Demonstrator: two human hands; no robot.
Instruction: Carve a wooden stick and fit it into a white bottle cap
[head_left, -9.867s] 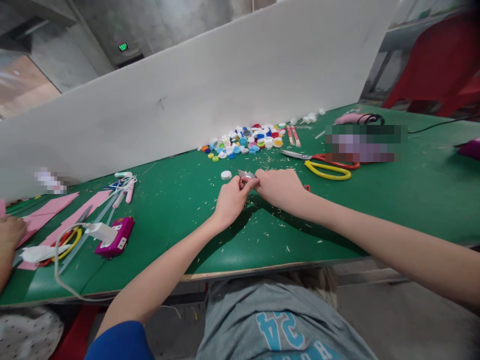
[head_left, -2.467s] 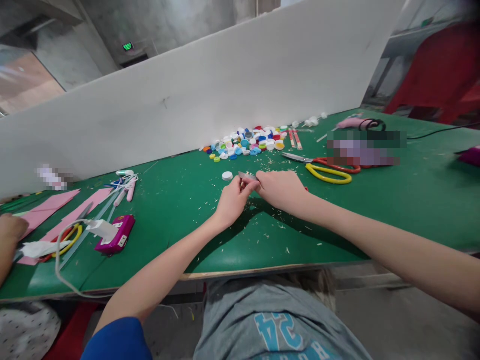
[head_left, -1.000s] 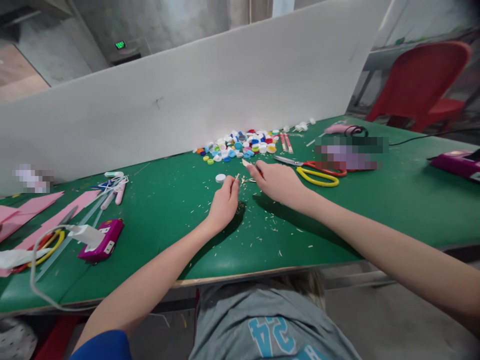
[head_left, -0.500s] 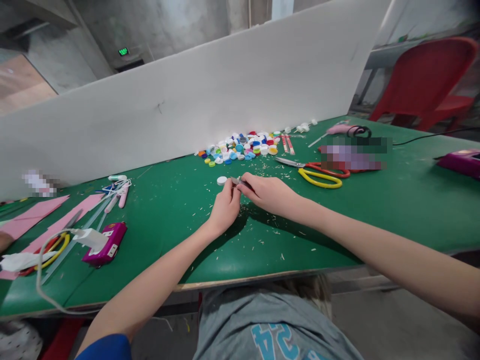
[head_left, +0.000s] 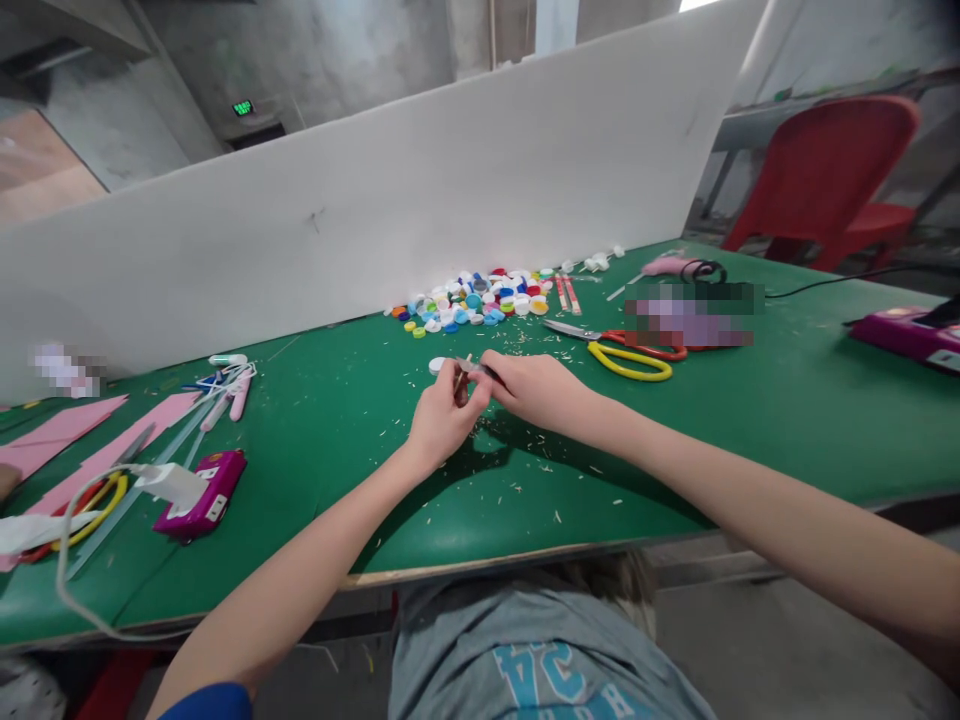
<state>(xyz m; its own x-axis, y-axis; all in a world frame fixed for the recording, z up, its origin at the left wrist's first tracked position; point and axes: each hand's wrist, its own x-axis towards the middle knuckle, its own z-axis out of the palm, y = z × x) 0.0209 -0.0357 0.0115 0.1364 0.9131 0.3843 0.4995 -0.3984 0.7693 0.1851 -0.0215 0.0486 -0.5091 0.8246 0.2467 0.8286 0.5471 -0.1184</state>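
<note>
Close together over the green table, both my hands are closed. My left hand (head_left: 444,418) pinches a thin, pale wooden stick (head_left: 460,378), mostly hidden by the fingers. In my right hand (head_left: 536,385) is a small knife (head_left: 471,367), its grey blade lying against the stick and its dark handle partly under my fingers. A white bottle cap (head_left: 436,366) rests on the table just beyond my left fingertips. Pale shavings are scattered around and below my hands.
Colourful bottle caps (head_left: 480,298) are heaped against the white partition (head_left: 360,210). Scissors (head_left: 630,360) and a pink glue gun (head_left: 671,266) lie to the right. At left are a purple power strip (head_left: 201,495), a white cable, pink paper (head_left: 67,432) and more scissors (head_left: 116,500).
My left fingers have shifted and the thumb now reaches further right, beneath the blade. The knife stays in my right hand. The whole view has turned slightly.
</note>
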